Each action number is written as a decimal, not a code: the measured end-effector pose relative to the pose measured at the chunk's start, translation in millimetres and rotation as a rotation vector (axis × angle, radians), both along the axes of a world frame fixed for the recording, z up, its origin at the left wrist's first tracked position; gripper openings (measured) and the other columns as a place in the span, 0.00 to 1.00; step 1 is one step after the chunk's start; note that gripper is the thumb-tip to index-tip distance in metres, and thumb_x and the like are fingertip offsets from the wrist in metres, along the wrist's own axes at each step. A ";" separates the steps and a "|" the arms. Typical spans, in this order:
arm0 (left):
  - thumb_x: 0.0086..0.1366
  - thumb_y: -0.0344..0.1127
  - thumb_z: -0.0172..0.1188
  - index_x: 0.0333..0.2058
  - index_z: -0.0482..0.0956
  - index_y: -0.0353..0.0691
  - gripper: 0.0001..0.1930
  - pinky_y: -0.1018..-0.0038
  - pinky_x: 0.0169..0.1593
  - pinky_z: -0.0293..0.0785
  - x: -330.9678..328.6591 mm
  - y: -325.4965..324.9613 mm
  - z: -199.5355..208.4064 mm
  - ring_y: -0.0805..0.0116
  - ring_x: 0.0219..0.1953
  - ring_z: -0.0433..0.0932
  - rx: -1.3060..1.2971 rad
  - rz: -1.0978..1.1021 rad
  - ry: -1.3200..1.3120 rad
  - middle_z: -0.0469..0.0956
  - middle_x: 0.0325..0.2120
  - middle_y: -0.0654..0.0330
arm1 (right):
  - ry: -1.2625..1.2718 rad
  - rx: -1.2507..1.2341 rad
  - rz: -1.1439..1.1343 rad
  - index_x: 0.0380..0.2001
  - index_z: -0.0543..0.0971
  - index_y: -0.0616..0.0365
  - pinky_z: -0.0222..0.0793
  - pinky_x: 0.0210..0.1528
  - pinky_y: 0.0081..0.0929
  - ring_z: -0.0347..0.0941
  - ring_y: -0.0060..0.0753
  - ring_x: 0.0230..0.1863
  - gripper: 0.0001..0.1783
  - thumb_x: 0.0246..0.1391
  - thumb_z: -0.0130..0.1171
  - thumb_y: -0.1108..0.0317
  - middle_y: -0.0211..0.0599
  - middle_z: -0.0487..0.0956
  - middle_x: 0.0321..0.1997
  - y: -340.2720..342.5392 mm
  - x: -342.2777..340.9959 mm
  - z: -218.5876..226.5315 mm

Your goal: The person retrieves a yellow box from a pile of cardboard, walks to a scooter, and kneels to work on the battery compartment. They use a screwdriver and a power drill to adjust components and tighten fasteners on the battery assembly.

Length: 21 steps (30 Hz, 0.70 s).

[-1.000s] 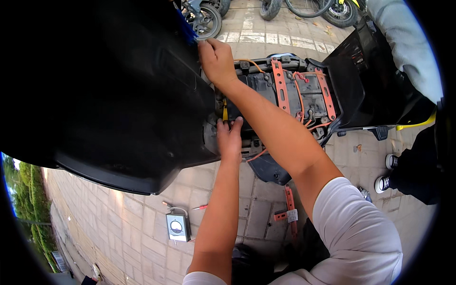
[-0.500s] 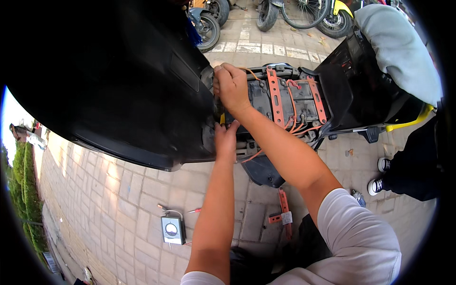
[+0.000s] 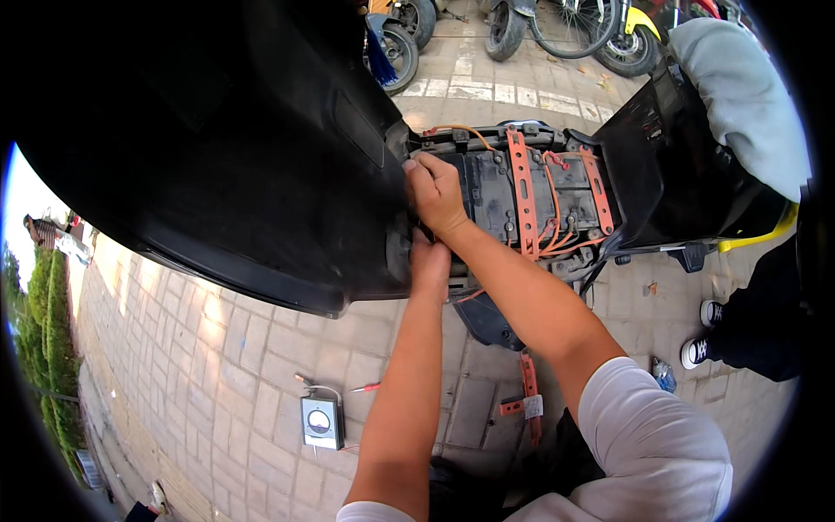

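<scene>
My right hand point(image 3: 437, 195) is closed at the gap between a large black scooter body panel point(image 3: 261, 200) and the open battery bay. What its curled fingers grip is hidden. Just below it, my left hand point(image 3: 430, 268) reaches into the same gap, its fingers mostly out of sight. Beside both hands lie dark batteries point(image 3: 493, 187), crossed by an orange-red perforated bracket point(image 3: 524, 196) and a second orange-red bracket point(image 3: 597, 193). Orange wires point(image 3: 555, 196) run between the terminals.
On the paving are a small meter point(image 3: 321, 423), a red-handled probe point(image 3: 366, 387) and a loose orange-red bracket point(image 3: 529, 396). A black plastic cover point(image 3: 490, 324) hangs by the bay. At right, a person's shoes point(image 3: 695, 352) stand near the scooter. Parked bikes point(image 3: 507, 30) line the back.
My right hand has moved down closer to my left hand. A yellow piece seen between the hands is now hidden. The whole view has shifted slightly.
</scene>
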State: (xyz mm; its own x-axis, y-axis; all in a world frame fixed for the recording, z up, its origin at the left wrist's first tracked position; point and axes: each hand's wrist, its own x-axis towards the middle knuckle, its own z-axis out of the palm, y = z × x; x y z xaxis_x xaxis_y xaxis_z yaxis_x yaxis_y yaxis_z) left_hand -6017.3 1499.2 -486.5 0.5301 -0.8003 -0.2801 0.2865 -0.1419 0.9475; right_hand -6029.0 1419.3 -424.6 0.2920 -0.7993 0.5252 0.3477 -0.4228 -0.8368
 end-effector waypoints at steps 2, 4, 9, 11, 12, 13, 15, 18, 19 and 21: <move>0.64 0.34 0.52 0.57 0.63 0.35 0.23 0.76 0.57 0.58 0.4 -3.6 -3.0 0.70 0.55 0.65 0.050 -0.012 0.014 0.69 0.53 0.58 | 0.010 0.012 0.043 0.17 0.65 0.58 0.51 0.17 0.18 0.54 0.14 0.15 0.16 0.59 0.47 0.68 0.22 0.61 0.13 -6.2 1.9 -4.6; 0.63 0.34 0.52 0.57 0.62 0.36 0.24 0.75 0.57 0.58 15.1 -0.2 -12.8 0.70 0.55 0.65 0.016 0.046 -0.008 0.69 0.53 0.58 | -0.137 0.048 0.139 0.17 0.65 0.58 0.51 0.17 0.18 0.54 0.14 0.15 0.16 0.59 0.47 0.68 0.22 0.60 0.13 9.8 6.1 29.1; 0.62 0.32 0.54 0.59 0.60 0.36 0.27 0.74 0.58 0.57 -2.4 0.2 -5.6 0.69 0.56 0.64 -0.122 -0.004 0.150 0.68 0.53 0.60 | 0.010 -0.035 0.037 0.17 0.67 0.64 0.56 0.20 0.27 0.57 0.23 0.15 0.16 0.54 0.51 0.66 0.40 0.62 0.12 2.6 -3.2 -7.8; 0.61 0.31 0.55 0.60 0.59 0.36 0.29 0.74 0.59 0.56 -2.9 9.1 -5.6 0.68 0.56 0.64 -0.134 0.004 0.146 0.68 0.54 0.59 | 0.020 -0.004 0.032 0.17 0.67 0.64 0.55 0.20 0.27 0.57 0.22 0.16 0.16 0.54 0.51 0.66 0.39 0.62 0.12 -0.2 -1.2 -4.5; 0.56 0.34 0.62 0.62 0.50 0.29 0.40 0.74 0.58 0.58 2.9 6.9 -3.5 0.65 0.59 0.62 -0.157 -0.064 0.124 0.63 0.58 0.51 | 0.021 0.017 0.039 0.17 0.67 0.64 0.55 0.20 0.27 0.57 0.22 0.16 0.16 0.54 0.51 0.67 0.39 0.62 0.12 -4.9 -0.9 -3.1; 0.56 0.33 0.62 0.62 0.51 0.30 0.40 0.74 0.58 0.59 -0.6 6.9 -3.4 0.65 0.58 0.63 -0.157 -0.040 0.136 0.64 0.57 0.51 | 0.023 0.038 0.045 0.16 0.67 0.64 0.55 0.20 0.27 0.57 0.22 0.16 0.16 0.54 0.51 0.67 0.38 0.63 0.12 -8.7 -2.3 -2.7; 0.55 0.32 0.63 0.62 0.52 0.30 0.39 0.74 0.57 0.60 1.6 8.7 4.4 0.65 0.55 0.65 -0.157 0.030 0.145 0.66 0.55 0.52 | -0.186 0.157 0.202 0.18 0.64 0.57 0.46 0.15 0.17 0.50 0.13 0.13 0.15 0.59 0.47 0.69 0.21 0.58 0.13 -0.9 -3.6 22.8; 0.54 0.28 0.63 0.57 0.58 0.30 0.34 0.77 0.52 0.62 5.1 9.1 2.1 0.71 0.43 0.67 -0.115 0.026 0.141 0.70 0.43 0.58 | -0.218 0.122 0.108 0.17 0.66 0.59 0.50 0.17 0.20 0.53 0.15 0.14 0.15 0.57 0.49 0.68 0.24 0.61 0.13 -12.4 -8.3 60.0; 0.54 0.28 0.63 0.56 0.59 0.30 0.33 0.77 0.51 0.63 2.3 8.5 4.9 0.72 0.41 0.67 -0.106 0.013 0.145 0.70 0.41 0.59 | -0.196 0.090 0.053 0.17 0.67 0.61 0.53 0.19 0.22 0.56 0.17 0.16 0.16 0.56 0.49 0.67 0.26 0.64 0.13 -21.9 -4.2 64.7; 0.54 0.29 0.63 0.58 0.55 0.27 0.36 0.78 0.54 0.59 4.5 10.2 4.9 0.71 0.44 0.67 -0.124 -0.009 0.151 0.69 0.40 0.59 | -0.210 0.054 0.028 0.17 0.68 0.61 0.53 0.19 0.22 0.57 0.17 0.16 0.16 0.56 0.50 0.67 0.26 0.64 0.13 -28.6 7.2 72.1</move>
State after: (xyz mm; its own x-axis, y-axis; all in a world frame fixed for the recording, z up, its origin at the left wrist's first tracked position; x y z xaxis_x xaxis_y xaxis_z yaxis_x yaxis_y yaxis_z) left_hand -6012.8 1509.4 -481.6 0.4820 -0.8382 -0.2551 0.4258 -0.0303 0.9043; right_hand -6021.7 1390.7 -352.5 0.2030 -0.8214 0.5331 0.5274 -0.3670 -0.7663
